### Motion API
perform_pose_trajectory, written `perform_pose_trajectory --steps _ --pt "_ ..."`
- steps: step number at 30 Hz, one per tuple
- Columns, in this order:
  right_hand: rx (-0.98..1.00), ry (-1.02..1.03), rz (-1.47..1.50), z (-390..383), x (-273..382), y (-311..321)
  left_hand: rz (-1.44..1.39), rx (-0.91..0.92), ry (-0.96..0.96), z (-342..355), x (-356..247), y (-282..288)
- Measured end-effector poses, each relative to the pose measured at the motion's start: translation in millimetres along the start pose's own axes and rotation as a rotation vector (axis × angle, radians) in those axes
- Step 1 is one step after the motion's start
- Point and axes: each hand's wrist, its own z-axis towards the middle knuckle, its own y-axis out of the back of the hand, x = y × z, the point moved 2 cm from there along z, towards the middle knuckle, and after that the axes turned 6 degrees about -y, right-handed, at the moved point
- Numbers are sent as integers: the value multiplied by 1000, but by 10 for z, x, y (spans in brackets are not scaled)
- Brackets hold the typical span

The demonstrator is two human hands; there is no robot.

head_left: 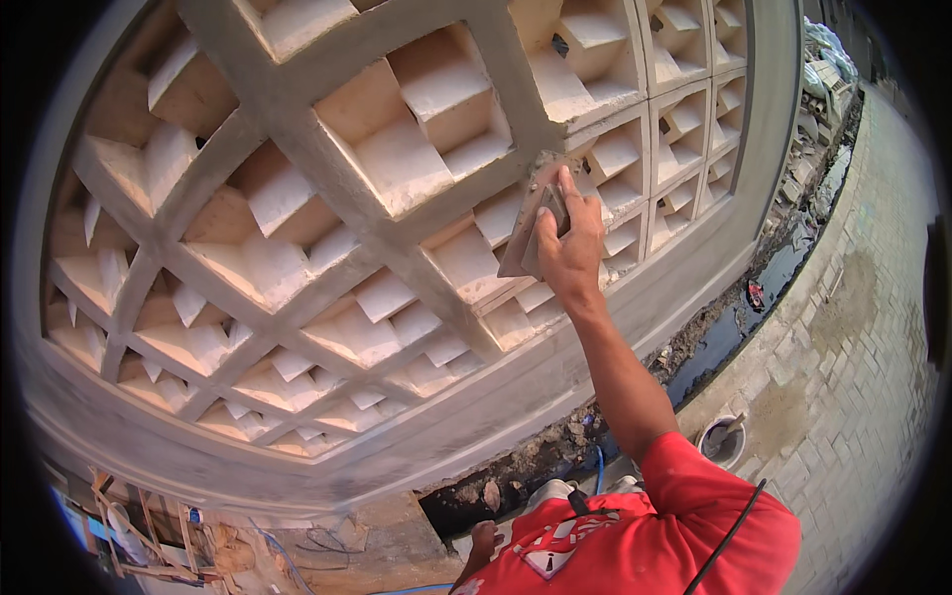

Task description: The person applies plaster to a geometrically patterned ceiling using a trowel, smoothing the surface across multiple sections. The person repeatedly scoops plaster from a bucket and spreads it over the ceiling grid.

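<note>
My right hand [573,248] is closed on the handle of a plastering trowel [520,248], index finger stretched along it. The trowel's flat blade lies against a grey mortar strip between openings of a ventilation-block wall [382,223]. Wet-looking grey mortar shows at the blade's upper end. Pale, stepped blocks fill the square openings, and smooth grey strips frame many of them. Down by my body, below the wall, my left hand [484,540] is only partly visible beside the red shirt; its fingers are too small to make out.
A bucket [722,441] with a tool in it stands on the paved road [843,397] at right. Between wall and paving runs a drain [709,352] with dark water. Rubble [808,144] is heaped at far right. Wood scraps [149,526] lie at lower left.
</note>
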Motion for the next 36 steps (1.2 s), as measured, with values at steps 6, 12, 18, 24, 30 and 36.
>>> perform_pose_trajectory --steps 6,12,18,24,30,36 --pt "14 -136 -131 -156 264 -418 35 33 56 85 -44 -5" --pt "35 -121 -4 -232 245 -151 45 46 46 152 35 209" --pt "-57 -172 -118 -14 296 -396 -1 9 32 277 -178 259" --pt "59 -109 -57 -276 249 -170 121 10 11 335 -143 337" --pt "-76 -155 -141 99 250 -362 60 42 -9 401 -221 204" --pt "100 -80 -119 -317 218 -188 224 157 -152 516 -27 200"
